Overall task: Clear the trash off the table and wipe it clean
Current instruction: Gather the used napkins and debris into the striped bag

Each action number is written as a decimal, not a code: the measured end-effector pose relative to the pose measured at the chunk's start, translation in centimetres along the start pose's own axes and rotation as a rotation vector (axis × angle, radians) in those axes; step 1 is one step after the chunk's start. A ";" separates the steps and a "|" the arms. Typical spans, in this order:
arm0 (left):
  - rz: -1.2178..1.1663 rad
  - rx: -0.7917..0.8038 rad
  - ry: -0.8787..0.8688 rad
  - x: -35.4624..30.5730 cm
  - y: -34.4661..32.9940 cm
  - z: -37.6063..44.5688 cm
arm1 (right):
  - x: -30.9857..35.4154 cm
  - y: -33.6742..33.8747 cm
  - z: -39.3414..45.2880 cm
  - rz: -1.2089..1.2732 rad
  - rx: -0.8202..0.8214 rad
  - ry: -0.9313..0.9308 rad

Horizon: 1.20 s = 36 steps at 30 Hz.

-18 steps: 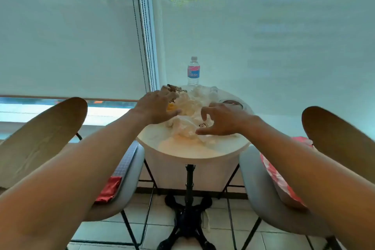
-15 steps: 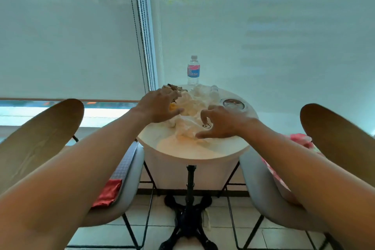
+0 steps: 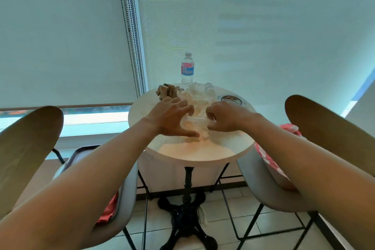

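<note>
Head view, looking down over both forearms at a small round bench [image 3: 142, 111] set against a shaded window. White crumpled tissues [image 3: 197, 105] heaped at the bench's middle; brown crumpled paper [image 3: 167, 91] just left of and behind that heap; upright water bottle [image 3: 187, 69] at the bench's far edge; a small clear bottle [image 3: 209, 88] lying on its side right of the heap; a shallow metal dish [image 3: 231, 98] further right, near the rim. Likely risks from here: loose tissue slipping out between the two palms and dropping off the near edge of the bench, since the heap is soft and uncompacted; a sweep toward the far side knocking the lying bottle into a roll or toppling the upright one; the brown paper left behind, sitting outside the span of both hands. Left hand [image 3: 172, 116] spread wide, fingers straight and fanned, thumb stretched low along the near side of the heap, palm turned toward it and touching or nearly touching the tissue. Right hand [image 3: 221, 116] opposite, fingers curled and pinching a fold of tissue at the heap's right flank, knuckles up. Both forearms extended, converging on the heap from either side.
</note>
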<state>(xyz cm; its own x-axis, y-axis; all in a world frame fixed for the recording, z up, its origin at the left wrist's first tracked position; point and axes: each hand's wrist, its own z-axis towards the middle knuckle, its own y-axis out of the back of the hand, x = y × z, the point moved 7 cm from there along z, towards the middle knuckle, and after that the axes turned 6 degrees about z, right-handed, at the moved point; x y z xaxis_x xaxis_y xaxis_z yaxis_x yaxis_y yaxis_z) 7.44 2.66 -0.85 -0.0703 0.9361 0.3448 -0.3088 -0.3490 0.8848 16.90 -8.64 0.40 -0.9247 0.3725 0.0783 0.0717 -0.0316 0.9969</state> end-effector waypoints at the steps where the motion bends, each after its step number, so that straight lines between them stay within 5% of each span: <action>1: -0.005 -0.017 -0.021 -0.3 0.1 0.1 | 0.0 0.3 0.1 0.009 -0.015 -0.003; 18: -0.225 0.022 -0.057 -1.3 0.4 0.1 | -0.8 2.7 -1.1 0.056 -0.112 0.012; 36: -0.256 -0.068 0.216 1.8 6.9 1.5 | -1.0 7.0 -0.7 0.140 -0.298 0.181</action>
<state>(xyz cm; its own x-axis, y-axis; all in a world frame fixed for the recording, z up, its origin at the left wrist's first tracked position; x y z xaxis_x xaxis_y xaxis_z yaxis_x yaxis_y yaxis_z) 6.57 1.86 6.37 -0.1794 0.9832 0.0331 -0.4047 -0.1044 0.9085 18.09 -9.92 7.27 -0.9666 0.1765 0.1858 0.1151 -0.3487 0.9301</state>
